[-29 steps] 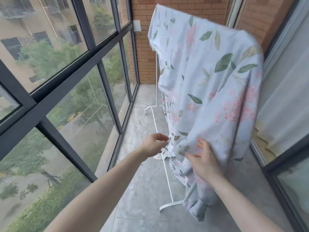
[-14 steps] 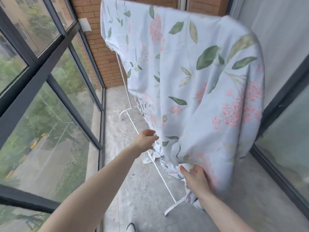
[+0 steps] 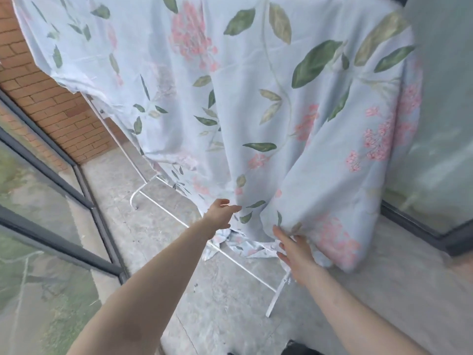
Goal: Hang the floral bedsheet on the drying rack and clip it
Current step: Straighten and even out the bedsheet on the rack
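On the grey concrete balcony floor point(image 3: 230, 290) we've stepped closer — left hand point(image 3: 222, 213) loose-fingered, right hand point(image 3: 294, 249) flat beneath the pale-blue floral bedsheet point(image 3: 256, 111), now lifting its hem.

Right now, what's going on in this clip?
A person is arranging a floral bedsheet already draped over a white drying rack on a glazed balcony. The right hand reaches under the sheet's lower edge, where it bunches near the floor; the left hand touches a fold beside it with loose fingers. No clips are visible.
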A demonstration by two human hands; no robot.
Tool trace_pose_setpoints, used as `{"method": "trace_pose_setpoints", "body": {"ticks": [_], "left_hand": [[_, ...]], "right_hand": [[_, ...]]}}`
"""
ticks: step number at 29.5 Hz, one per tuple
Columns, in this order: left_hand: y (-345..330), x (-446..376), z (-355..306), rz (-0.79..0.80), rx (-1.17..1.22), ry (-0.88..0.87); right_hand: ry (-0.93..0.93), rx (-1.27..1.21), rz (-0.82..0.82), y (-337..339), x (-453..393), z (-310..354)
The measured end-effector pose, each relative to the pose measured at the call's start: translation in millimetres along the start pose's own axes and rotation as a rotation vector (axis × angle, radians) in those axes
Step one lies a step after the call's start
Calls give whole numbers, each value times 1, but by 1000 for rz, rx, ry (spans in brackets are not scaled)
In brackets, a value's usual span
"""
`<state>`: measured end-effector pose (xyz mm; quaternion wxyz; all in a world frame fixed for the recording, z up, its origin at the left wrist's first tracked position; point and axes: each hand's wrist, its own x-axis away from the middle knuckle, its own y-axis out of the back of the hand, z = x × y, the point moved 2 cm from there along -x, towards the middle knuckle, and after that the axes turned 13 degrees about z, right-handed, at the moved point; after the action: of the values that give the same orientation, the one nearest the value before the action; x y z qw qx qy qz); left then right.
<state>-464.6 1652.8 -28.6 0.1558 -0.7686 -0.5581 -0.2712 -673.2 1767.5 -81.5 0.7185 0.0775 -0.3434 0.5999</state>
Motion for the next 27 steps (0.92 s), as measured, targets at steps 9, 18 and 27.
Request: {"method": "trace_pose_setpoints", "body": {"ticks": [9,18,27], "left_hand": [[-12,-29,8,95,89,44],[-19,-55,44,200,59,129],[-4,-95,38,-97,-711,-209]], "right_hand": [[42,-302,-272,17,-16,-22],[108,-227,-442,39,-10,-43],[125,113,-667,44,-42,-56]]}}
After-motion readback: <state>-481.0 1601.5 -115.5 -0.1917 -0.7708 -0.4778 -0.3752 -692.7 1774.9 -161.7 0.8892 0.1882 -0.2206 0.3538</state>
